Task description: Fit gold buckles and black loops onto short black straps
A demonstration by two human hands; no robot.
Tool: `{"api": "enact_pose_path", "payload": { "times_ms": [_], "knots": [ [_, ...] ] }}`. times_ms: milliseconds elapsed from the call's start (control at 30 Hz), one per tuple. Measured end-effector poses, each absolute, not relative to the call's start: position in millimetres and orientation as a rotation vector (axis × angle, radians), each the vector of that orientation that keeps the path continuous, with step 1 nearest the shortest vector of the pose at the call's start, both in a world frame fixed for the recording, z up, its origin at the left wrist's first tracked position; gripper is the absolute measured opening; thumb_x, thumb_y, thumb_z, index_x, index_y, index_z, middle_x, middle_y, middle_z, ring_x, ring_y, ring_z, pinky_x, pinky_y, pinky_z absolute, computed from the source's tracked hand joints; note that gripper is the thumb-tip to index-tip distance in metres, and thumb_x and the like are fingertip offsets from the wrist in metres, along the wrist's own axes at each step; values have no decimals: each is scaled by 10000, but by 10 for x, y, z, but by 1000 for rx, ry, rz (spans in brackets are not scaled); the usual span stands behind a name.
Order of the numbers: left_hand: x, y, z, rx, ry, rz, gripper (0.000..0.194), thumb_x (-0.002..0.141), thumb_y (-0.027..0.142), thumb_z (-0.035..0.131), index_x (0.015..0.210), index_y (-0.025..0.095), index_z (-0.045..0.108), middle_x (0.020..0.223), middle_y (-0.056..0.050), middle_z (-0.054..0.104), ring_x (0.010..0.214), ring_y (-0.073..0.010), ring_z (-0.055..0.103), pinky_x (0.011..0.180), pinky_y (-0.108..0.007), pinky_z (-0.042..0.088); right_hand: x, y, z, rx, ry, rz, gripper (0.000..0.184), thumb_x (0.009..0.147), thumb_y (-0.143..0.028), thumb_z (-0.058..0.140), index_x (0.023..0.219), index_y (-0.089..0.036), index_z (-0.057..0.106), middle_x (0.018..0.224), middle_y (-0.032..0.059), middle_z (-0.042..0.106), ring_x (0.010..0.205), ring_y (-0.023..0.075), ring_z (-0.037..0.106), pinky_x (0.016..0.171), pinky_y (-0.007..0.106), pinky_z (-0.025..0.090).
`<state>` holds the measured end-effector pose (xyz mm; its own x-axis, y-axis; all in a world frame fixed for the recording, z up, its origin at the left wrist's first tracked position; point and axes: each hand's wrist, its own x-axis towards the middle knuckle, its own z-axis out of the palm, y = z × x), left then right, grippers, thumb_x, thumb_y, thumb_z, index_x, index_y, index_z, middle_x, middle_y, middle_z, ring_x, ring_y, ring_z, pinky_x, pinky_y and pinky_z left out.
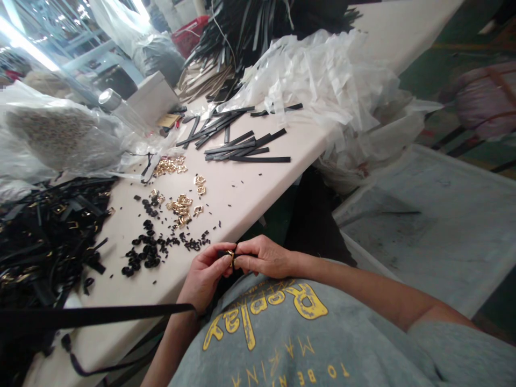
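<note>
A small gold-coloured metal buckle (231, 257) and a narrow black strap (245, 255) are held together just off the near edge of the pale, smooth surface (262, 185), in front of a grey shirt with yellow lettering (363, 322). The buckle is pinched between thumb and forefinger by the grip of the left hand (207, 271); the strap is pinched close beside it by that of the right hand (264, 259) — how far it is threaded cannot be told.

Inward from the near edge, rounded black loops (149, 247) and tiny black bits (195, 242) are scattered, with loose gold-coloured square buckles (181, 205) beyond them. The left edge is covered by a tangled heap of black straps (52, 231). Farther along, flat black strips (242, 148) are laid crosswise, and crumpled translucent plastic sheeting (298, 80) is draped over the near edge.
</note>
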<state>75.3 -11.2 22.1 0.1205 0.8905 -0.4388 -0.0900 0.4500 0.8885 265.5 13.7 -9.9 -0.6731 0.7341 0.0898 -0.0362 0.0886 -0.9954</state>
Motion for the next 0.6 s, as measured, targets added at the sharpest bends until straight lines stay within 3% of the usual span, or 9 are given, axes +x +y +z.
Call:
{"api": "enact_pose_path", "payload": {
  "times_ms": [133,233,333,600],
  "knots": [
    [776,-122,232,843,1202,923,367,653,292,859,901,184,611,731,30,628,556,-69,550,530,-165,446,2650,138,-95,-705,-1834,1510,306,949,-390,531,870,-139,686,701,-1,620,616,101,555,586,198,427],
    [783,-124,244,832,1131,929,365,654,270,858,814,184,542,732,34,622,556,-67,548,534,-166,447,2682,148,-66,-638,-1810,1613,303,953,-383,514,839,-139,652,678,-12,593,575,92,527,550,190,420],
    [772,-122,245,837,1067,891,335,678,252,844,796,179,539,716,24,624,574,-76,557,547,-171,448,2705,156,-40,-570,-1772,1728,316,963,-377,481,801,-141,614,667,-18,572,534,81,502,512,183,413],
    [776,-121,233,828,1106,901,344,665,301,866,793,166,577,722,19,640,554,-63,549,534,-160,446,2632,133,-96,-689,-1844,1447,358,947,-415,521,779,-135,668,667,5,615,587,100,522,561,199,403]
  ]
}}
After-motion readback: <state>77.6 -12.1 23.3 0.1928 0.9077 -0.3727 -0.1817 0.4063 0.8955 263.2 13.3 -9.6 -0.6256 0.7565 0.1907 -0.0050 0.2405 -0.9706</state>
